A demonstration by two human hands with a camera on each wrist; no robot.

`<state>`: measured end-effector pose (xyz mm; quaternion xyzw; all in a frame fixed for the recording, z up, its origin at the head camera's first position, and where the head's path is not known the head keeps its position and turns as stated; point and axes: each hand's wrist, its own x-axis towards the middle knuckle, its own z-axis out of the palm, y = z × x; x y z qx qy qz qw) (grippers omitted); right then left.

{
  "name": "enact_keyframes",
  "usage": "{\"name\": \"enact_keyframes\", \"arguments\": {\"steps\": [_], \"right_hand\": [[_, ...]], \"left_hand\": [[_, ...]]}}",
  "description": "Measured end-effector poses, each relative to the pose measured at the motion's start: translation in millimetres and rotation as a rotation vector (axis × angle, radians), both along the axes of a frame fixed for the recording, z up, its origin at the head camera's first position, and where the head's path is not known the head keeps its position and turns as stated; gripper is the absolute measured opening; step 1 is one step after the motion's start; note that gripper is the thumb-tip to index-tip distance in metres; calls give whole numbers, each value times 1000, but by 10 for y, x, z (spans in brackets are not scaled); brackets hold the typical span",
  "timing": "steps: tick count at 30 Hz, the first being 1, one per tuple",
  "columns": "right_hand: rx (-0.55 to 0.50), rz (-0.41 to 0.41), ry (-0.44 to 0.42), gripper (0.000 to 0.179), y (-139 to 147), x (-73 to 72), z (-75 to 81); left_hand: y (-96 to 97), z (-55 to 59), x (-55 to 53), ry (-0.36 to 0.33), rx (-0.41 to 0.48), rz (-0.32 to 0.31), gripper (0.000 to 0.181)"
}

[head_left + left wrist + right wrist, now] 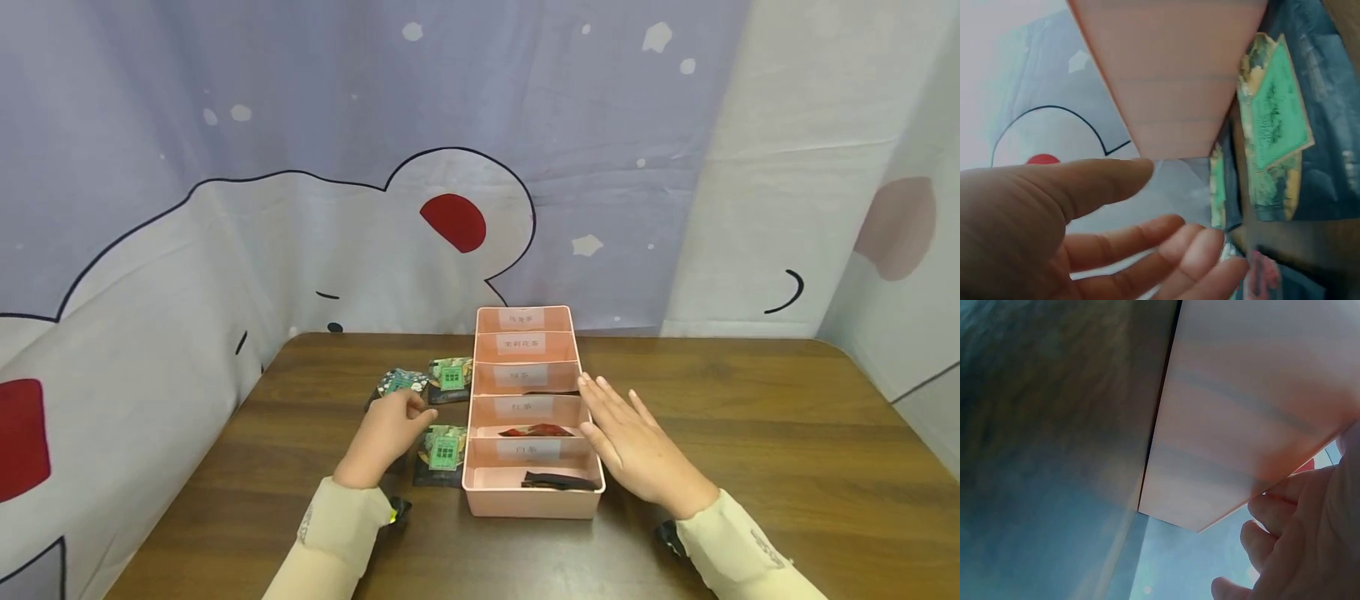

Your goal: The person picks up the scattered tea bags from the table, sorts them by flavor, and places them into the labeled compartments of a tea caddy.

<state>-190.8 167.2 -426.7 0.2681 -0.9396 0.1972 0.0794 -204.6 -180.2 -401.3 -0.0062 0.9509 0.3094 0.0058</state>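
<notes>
A long pink divided box (528, 504) with white labels on its compartments stands between the hands. My left hand (390, 433) hovers over the tea packets at the box's left; in the left wrist view its thumb and loosely bent fingers are apart, holding nothing. Beneath and beside it lie a green-labelled tea packet (444, 456), a second such packet (451, 382) farther back, and a patterned packet (402, 381) partly hidden by the hand. Along the box's right rim rests my right hand (637, 450), fingers extended and touching the edge.
Inside the box, a dark packet (558, 481) lies in the nearest compartment and a red packet (536, 431) in the one behind. Dark packets peek out by the left sleeve (345, 525) and right sleeve (735, 542). A printed curtain (600, 167) hangs behind the wooden table (750, 400).
</notes>
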Motion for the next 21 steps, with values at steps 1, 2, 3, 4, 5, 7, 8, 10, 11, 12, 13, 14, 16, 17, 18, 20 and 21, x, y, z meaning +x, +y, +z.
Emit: {"name": "enact_keyframes", "arguments": {"steps": [1,2,3,4,5,7,8,10,11,12,13,14,16,17,18,20,21], "right_hand": [[-3,1,-1,60,-1,-1,-1],[-4,2,-4,60,-1,-1,0],[-7,3,-7,60,0,-1,1],[-9,4,-8,60,0,-1,1],[-10,5,-8,60,1,-1,1],[-13,8,-12,60,3,-3,1],[-14,8,-14,60,3,-5,-1],[-16,8,-18,60,3,-9,-3],[-16,8,-19,60,3,-10,-5],[-16,8,-21,60,4,-12,-7],[-15,7,-21,60,5,-13,-10],[-15,7,-22,60,5,-14,-12],[-15,6,-24,61,5,-15,-16],[-17,6,-24,61,6,-16,-18],[-17,6,-24,61,7,-16,-20],[-19,6,-25,61,7,-17,-20],[-20,7,-24,61,8,-18,-21]], "left_hand": [[-10,-12,1,-29,0,9,28],[-18,-19,3,-63,4,18,30],[-23,-28,3,-94,10,25,30],[-29,-37,6,-118,15,28,31],[-33,-51,5,-138,20,30,32],[-38,-68,4,-170,32,32,34],[-39,-75,2,-180,34,32,36],[-40,-87,-3,-182,27,30,38],[-39,-90,-7,-179,21,28,38],[-37,-93,-10,-177,16,28,38],[-36,-97,-14,-176,8,29,39],[-32,-99,-17,-178,4,32,39],[-26,-105,-24,-179,-8,34,38],[-22,-108,-28,-180,-12,36,38],[-18,-111,-31,-183,-13,39,38],[-12,-113,-37,-189,-14,42,39],[-13,-115,-41,-187,-13,44,39]]}}
